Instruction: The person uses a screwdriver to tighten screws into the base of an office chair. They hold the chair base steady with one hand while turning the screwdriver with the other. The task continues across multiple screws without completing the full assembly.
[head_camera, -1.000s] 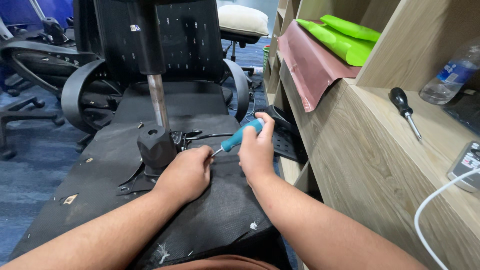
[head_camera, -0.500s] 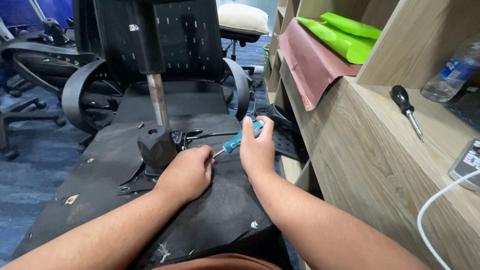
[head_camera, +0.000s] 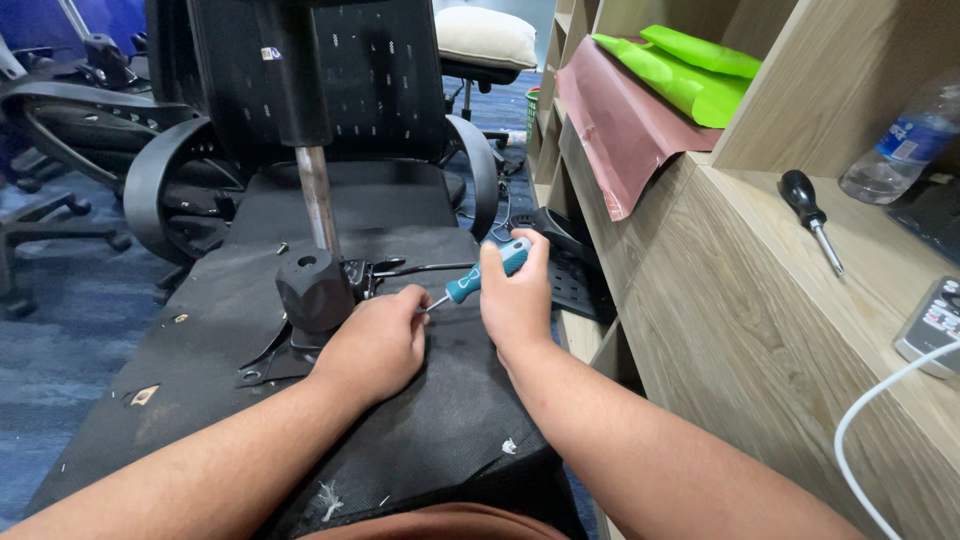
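An upturned office chair seat (head_camera: 200, 350) lies in front of me, its black fabric underside facing up. A black mechanism block (head_camera: 313, 288) with a metal gas-lift rod (head_camera: 318, 205) rises from it. My right hand (head_camera: 515, 300) grips a teal-handled screwdriver (head_camera: 487, 271), whose shaft points left and down towards the mechanism. My left hand (head_camera: 375, 342) rests on the seat beside the block, fingers curled by the screwdriver's tip. The tip itself is hidden behind my left hand.
A wooden shelf unit (head_camera: 760, 300) runs along the right, holding a black-handled screwdriver (head_camera: 810, 215), a plastic bottle (head_camera: 900, 145), a white cable (head_camera: 870, 420), and green (head_camera: 690, 70) and maroon sheets (head_camera: 620, 125). Other office chairs (head_camera: 90, 130) stand behind on blue carpet.
My right hand has turned on the screwdriver handle, hiding more of it for a moment and then showing it again. My left hand has stayed by the mechanism.
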